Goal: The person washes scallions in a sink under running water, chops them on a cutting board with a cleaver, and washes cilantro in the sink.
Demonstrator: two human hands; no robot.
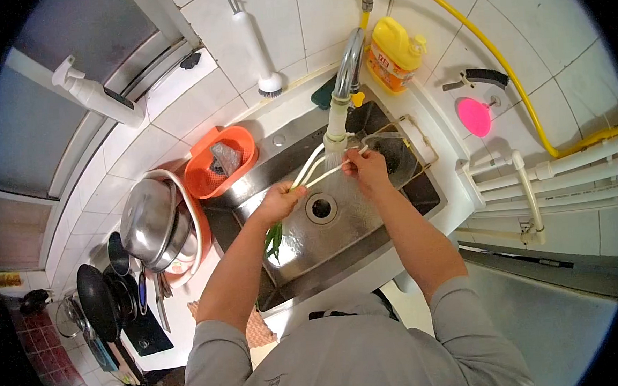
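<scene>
Stalks (327, 174) are clamped in left hand (279, 201) and right hand (367, 170) beneath faucet (335, 125), orange basket (200, 176) beside sink (305, 245).

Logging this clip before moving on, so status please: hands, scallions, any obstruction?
Left hand gripping scallions; right hand pinching their white part. Scallions over sink, near faucet nozzle, water running. Nothing visibly in the way.
</scene>
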